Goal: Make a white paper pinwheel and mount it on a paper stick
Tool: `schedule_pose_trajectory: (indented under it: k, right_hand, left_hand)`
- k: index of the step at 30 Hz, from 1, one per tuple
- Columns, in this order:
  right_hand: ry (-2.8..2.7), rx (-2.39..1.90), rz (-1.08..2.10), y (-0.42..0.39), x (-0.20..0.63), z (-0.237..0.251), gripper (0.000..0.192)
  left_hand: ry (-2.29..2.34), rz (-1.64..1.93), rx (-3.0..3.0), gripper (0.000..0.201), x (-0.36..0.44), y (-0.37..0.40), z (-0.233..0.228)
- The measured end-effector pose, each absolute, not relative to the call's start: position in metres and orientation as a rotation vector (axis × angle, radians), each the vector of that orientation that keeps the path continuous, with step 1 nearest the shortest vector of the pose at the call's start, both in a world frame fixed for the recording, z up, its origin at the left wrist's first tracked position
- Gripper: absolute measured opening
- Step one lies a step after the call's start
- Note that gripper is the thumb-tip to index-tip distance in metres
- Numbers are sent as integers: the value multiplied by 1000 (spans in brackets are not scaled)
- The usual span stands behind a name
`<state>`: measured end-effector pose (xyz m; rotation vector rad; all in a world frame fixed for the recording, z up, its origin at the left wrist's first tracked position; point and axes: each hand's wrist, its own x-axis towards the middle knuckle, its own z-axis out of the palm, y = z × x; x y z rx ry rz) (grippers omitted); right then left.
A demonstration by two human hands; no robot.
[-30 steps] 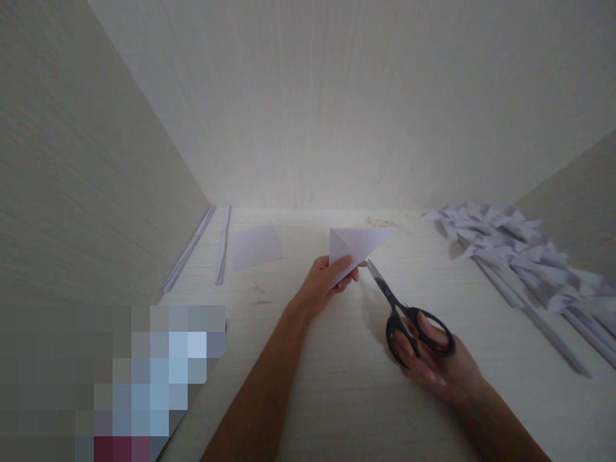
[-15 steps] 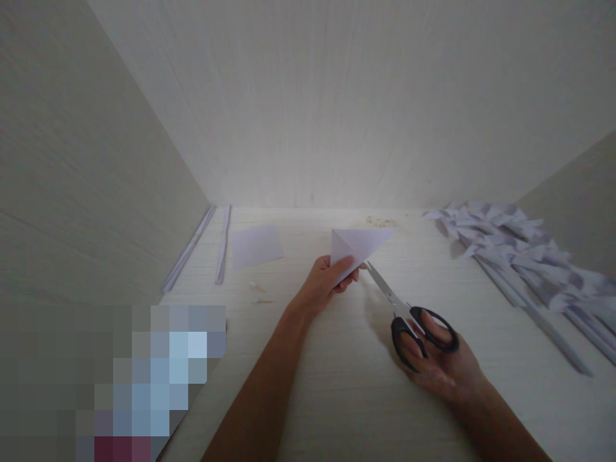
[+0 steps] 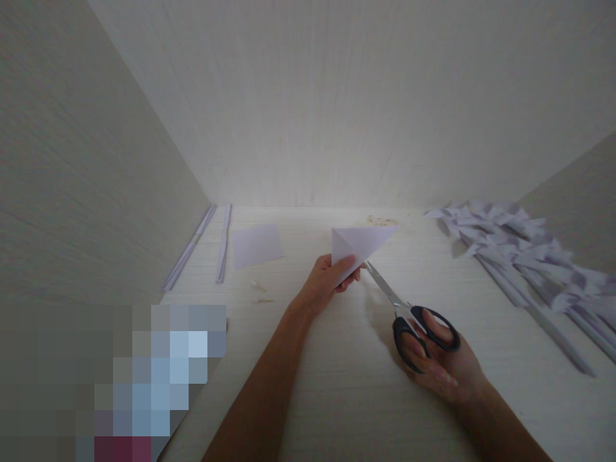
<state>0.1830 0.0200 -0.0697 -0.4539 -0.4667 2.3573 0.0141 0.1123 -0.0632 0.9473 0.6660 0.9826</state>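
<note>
A folded white paper [image 3: 363, 244], shaped like a triangle with its long tip to the right, is pinched in my left hand [image 3: 332, 282], thumb on top and fingers beneath. My right hand [image 3: 440, 366] holds black-handled scissors [image 3: 385, 289], with fingers through the loops. The blades point up and left, and their tips are close to the lower right edge of the folded paper, beside my left fingertips. Whether the blades touch the paper I cannot tell.
A flat white paper sheet [image 3: 257, 246] lies left of my hands, with narrow paper strips [image 3: 223, 244] beyond it by the left wall. Several paper pinwheel-like shapes on rolled sticks [image 3: 524, 256] are heaped at the right. Small rubber bands [image 3: 382, 221] lie near the back wall.
Almost nothing differs. Both hands, the folded paper and the scissors appear shifted very slightly to the right, and the grips are the same.
</note>
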Motion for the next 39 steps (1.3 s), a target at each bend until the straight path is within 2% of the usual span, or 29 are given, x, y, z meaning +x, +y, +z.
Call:
schedule_pose_trajectory:
  k: [39]
  right_hand:
    - [-479,-547,2198,22,178,-69,40]
  left_hand:
    - [703,1060,996,27,17,111,-62]
